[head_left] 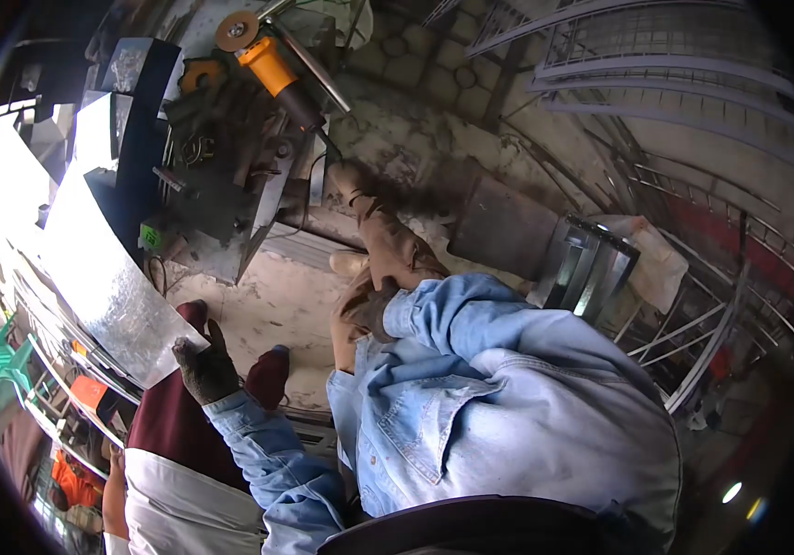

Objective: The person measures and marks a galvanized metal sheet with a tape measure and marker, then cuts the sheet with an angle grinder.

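My left hand (204,367), in a dark glove, grips the near corner of a shiny metal sheet (124,273) between thumb and fingers. The sheet stretches away to the upper left, its surface bright with reflected light. My right hand (379,313), also gloved, lies across my leg in brown trousers (397,245), with no object visible in it; its fingers are partly lost against the cloth. Beyond my foot, an orange angle grinder (272,69) with a brown disc lies by a metal tube, apart from both hands.
Another person in maroon trousers (161,416) sits close on my left. Dark blocky metal pieces (142,102) and scrap steel lie ahead. A flat dark plate (503,227) and a glossy black box-like object (586,264) are on the right, near metal railings (720,324). A cable trails from the grinder.
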Available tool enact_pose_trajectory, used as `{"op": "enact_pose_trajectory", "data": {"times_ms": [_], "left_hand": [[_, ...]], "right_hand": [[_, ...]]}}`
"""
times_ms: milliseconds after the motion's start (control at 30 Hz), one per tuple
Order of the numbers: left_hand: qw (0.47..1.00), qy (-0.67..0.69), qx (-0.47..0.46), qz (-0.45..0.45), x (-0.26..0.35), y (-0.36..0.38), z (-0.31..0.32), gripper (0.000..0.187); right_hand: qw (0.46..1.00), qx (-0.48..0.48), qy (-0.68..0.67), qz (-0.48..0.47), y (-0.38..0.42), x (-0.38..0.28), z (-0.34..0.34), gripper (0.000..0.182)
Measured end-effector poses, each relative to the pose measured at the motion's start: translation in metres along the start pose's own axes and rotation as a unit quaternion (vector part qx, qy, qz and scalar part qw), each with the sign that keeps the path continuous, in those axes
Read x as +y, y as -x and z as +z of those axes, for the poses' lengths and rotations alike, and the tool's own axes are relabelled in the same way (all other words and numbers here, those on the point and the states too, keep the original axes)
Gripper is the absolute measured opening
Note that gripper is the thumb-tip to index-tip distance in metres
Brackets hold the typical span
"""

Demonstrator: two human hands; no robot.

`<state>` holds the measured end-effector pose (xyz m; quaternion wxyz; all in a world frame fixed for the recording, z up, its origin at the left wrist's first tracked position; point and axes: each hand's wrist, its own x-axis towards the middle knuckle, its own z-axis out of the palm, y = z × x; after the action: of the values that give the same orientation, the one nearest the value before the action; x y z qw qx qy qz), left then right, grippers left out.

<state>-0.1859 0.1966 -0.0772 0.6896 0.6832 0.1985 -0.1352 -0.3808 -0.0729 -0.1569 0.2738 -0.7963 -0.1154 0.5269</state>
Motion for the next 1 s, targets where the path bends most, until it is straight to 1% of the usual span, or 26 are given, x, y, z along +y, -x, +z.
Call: {"op": "enact_pose_trajectory", "data": {"times_ms": [33, 67, 100, 133, 167, 200, 233, 267, 300, 333, 400, 433, 467, 500, 533, 567, 600, 633, 700, 767, 800, 867, 900, 933, 967, 1000], "left_hand": [[1.000, 0.001, -0.005, 0.001, 0.000, -0.001, -0.001, 0.042], [0.994, 0.105, -0.033, -0.026, 0.005, -0.001, 0.005, 0.042], [0.974, 0.211, -0.058, -0.050, 0.007, -0.001, 0.008, 0.042], [0.973, 0.222, -0.051, -0.039, 0.002, -0.001, 0.006, 0.042], [0.989, 0.124, -0.078, 0.016, -0.005, -0.003, 0.002, 0.039], [0.993, 0.022, -0.090, 0.073, -0.009, -0.005, -0.007, 0.035], [0.938, 0.346, -0.003, -0.027, 0.004, 0.003, 0.012, 0.029], [0.990, 0.116, 0.056, 0.053, 0.011, 0.010, 0.031, 0.022], [0.989, 0.063, 0.034, 0.128, -0.005, 0.006, 0.024, 0.020], [0.981, 0.004, 0.014, 0.195, -0.024, 0.002, 0.012, 0.018], [0.912, -0.171, 0.119, 0.354, -0.045, 0.004, 0.011, 0.024], [0.965, 0.076, 0.083, 0.236, -0.045, 0.004, 0.007, 0.027], [0.937, 0.326, 0.036, 0.120, -0.036, 0.005, 0.004, 0.031], [0.933, 0.008, 0.120, 0.338, -0.027, 0.004, 0.005, 0.033], [0.792, -0.325, 0.191, 0.481, -0.020, 0.009, 0.006, 0.035], [0.785, -0.343, 0.203, 0.474, -0.018, 0.007, 0.002, 0.032], [0.734, -0.405, 0.236, 0.492, 0.004, 0.014, 0.004, 0.031], [0.727, -0.398, 0.266, 0.493, 0.010, 0.015, 0.007, 0.031], [0.703, -0.394, 0.316, 0.501, 0.002, 0.025, 0.014, 0.031], [0.694, -0.353, 0.365, 0.510, -0.016, 0.052, 0.018, 0.029], [0.819, -0.147, 0.305, 0.464, -0.041, 0.057, 0.018, 0.029], [0.682, -0.307, 0.398, 0.532, -0.063, 0.107, 0.027, 0.028], [0.792, 0.011, 0.360, 0.493, -0.087, 0.123, 0.030, 0.027], [0.823, 0.334, 0.261, 0.377, -0.089, 0.124, 0.016, 0.025], [0.813, 0.342, 0.269, 0.387, -0.094, 0.164, 0.024, 0.021], [0.819, 0.413, 0.140, 0.373, -0.076, 0.218, 0.041, 0.019]], "right_hand": [[1.000, -0.027, -0.003, 0.000, 0.004, -0.001, -0.003, 0.061], [1.000, -0.024, 0.001, 0.004, 0.006, -0.001, -0.006, 0.061], [0.998, -0.057, 0.039, -0.005, 0.006, -0.001, -0.010, 0.056], [0.992, -0.092, 0.084, -0.017, 0.006, -0.002, -0.019, 0.051], [0.996, -0.074, 0.050, -0.020, 0.022, -0.002, -0.036, 0.042], [0.994, -0.079, 0.061, -0.033, 0.020, 0.001, -0.036, 0.042], [0.997, -0.050, 0.051, -0.028, 0.021, 0.004, -0.034, 0.039], [0.995, -0.071, 0.069, -0.025, 0.021, 0.007, -0.037, 0.039], [0.990, -0.116, 0.083, 0.000, 0.018, 0.008, -0.046, 0.041], [0.987, -0.090, 0.129, -0.014, 0.010, 0.013, -0.037, 0.040], [0.986, -0.052, 0.158, -0.026, 0.032, -0.005, -0.071, 0.039], [0.979, -0.075, 0.188, -0.026, 0.037, -0.003, -0.069, 0.039], [0.981, -0.024, 0.188, -0.051, 0.043, 0.001, -0.067, 0.037], [0.978, 0.035, 0.187, -0.082, 0.040, 0.006, -0.071, 0.035], [0.973, 0.021, 0.214, -0.087, 0.043, 0.003, -0.073, 0.035], [0.970, 0.015, 0.229, -0.085, 0.045, -0.003, -0.073, 0.035], [0.967, 0.017, 0.242, -0.084, 0.046, -0.006, -0.076, 0.034], [0.965, 0.035, 0.236, -0.107, 0.047, -0.003, -0.074, 0.033], [0.958, 0.029, 0.260, -0.117, 0.044, 0.008, -0.073, 0.032], [0.946, 0.036, 0.291, -0.134, 0.043, 0.020, -0.069, 0.032], [0.938, 0.044, 0.307, -0.157, 0.038, 0.029, -0.069, 0.032], [0.945, 0.135, 0.214, -0.207, 0.026, 0.059, -0.067, 0.030], [0.925, 0.191, 0.111, -0.309, 0.014, 0.082, -0.069, 0.026], [0.923, 0.217, -0.029, -0.317, 0.011, 0.062, -0.079, 0.022], [0.898, 0.266, -0.081, -0.342, -0.007, 0.079, -0.095, 0.019], [0.870, 0.246, -0.288, -0.315, 0.017, 0.061, -0.117, 0.020]]}}
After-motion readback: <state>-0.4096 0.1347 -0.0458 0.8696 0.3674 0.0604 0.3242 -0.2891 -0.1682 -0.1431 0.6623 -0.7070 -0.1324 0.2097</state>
